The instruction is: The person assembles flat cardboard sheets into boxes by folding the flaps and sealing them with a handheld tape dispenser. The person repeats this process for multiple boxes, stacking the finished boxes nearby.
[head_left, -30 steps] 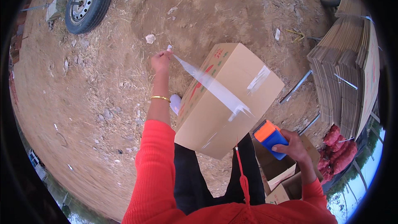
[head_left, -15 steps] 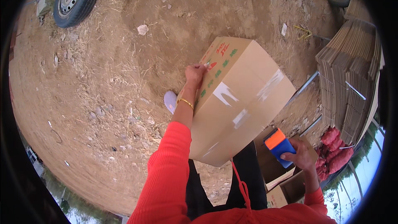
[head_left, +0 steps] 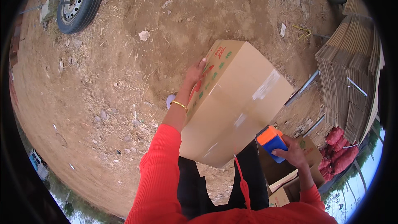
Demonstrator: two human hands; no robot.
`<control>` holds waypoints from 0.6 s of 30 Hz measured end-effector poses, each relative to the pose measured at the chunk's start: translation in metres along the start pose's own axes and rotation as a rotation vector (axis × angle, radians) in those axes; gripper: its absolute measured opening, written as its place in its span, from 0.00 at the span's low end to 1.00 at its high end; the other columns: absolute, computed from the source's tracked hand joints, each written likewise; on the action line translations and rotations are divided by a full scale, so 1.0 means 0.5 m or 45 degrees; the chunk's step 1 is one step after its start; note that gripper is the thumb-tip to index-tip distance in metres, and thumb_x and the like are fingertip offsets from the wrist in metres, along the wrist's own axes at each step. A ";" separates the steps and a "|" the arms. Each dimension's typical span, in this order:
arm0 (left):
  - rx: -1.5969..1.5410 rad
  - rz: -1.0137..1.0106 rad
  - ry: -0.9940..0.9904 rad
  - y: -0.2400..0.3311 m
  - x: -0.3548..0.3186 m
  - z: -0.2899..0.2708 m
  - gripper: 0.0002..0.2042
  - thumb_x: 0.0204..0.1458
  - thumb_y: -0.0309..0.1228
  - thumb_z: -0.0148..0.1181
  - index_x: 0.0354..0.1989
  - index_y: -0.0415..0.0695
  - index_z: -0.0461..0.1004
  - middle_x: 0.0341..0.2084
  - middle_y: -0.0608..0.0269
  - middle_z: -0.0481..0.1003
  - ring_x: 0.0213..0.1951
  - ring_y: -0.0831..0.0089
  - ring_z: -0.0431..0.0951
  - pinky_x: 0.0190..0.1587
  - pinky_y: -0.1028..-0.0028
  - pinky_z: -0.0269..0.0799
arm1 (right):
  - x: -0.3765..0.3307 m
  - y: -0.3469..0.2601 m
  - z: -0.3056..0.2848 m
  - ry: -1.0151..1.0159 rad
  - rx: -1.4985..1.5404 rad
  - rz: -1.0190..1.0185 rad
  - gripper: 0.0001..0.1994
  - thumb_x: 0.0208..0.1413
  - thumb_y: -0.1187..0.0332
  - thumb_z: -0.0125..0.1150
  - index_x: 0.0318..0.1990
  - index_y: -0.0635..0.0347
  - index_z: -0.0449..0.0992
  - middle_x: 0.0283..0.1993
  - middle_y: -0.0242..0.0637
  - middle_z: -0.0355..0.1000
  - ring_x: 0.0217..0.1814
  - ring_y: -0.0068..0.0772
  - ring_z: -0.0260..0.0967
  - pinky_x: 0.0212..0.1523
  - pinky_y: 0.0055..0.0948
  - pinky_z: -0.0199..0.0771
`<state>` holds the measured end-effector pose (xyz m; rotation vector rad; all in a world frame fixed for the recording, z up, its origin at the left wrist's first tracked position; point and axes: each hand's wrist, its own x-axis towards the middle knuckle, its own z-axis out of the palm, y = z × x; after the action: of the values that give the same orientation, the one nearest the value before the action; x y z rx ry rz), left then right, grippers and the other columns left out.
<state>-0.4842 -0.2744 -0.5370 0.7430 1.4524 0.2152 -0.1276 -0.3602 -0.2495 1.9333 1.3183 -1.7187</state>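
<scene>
A brown cardboard box [head_left: 240,103] with clear tape across its top face rests tilted against my legs. My left hand [head_left: 195,74] presses flat on its left side, where red and green printing shows; a gold bangle sits on that wrist. My right hand [head_left: 292,152] grips an orange and blue tape dispenser [head_left: 271,143] just below the box's lower right edge. Both sleeves are red.
Bare dirt ground with scattered litter lies ahead. A tyre with its wheel [head_left: 78,2] lies far left. A tall stack of flattened cardboard [head_left: 352,74] stands at right, with red mesh sacks [head_left: 340,151] below it. Open boxes [head_left: 290,182] sit by my right leg.
My left hand let go of the stretched tape strip and came down onto the box's left side. The box has turned. The right hand with the dispenser has barely shifted.
</scene>
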 end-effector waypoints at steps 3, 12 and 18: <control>-0.201 -0.069 -0.192 -0.004 -0.042 0.047 0.43 0.54 0.68 0.27 0.67 0.43 0.54 0.65 0.46 0.55 0.67 0.56 0.53 0.67 0.66 0.48 | 0.014 -0.003 0.006 -0.014 -0.135 -0.028 0.20 0.40 0.58 0.71 0.31 0.65 0.71 0.24 0.44 0.69 0.26 0.33 0.67 0.32 0.33 0.69; -0.324 0.036 0.072 0.042 -0.141 0.036 0.43 0.54 0.68 0.32 0.67 0.43 0.52 0.61 0.47 0.61 0.61 0.59 0.60 0.60 0.62 0.55 | 0.038 0.017 -0.002 -0.017 -0.106 -0.175 0.23 0.42 0.54 0.70 0.31 0.66 0.70 0.25 0.47 0.70 0.26 0.40 0.69 0.32 0.35 0.69; 0.433 0.300 0.450 0.141 -0.247 0.117 0.38 0.50 0.60 0.54 0.61 0.41 0.64 0.37 0.43 0.77 0.35 0.53 0.79 0.41 0.61 0.72 | 0.034 0.079 -0.028 -0.080 -0.079 -0.219 0.25 0.42 0.51 0.70 0.29 0.66 0.67 0.24 0.49 0.67 0.26 0.47 0.68 0.32 0.37 0.68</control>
<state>-0.4258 -0.3089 -0.3992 1.2016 1.7588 0.2948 -0.0910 -0.3652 -0.2752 1.7631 1.5344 -1.7775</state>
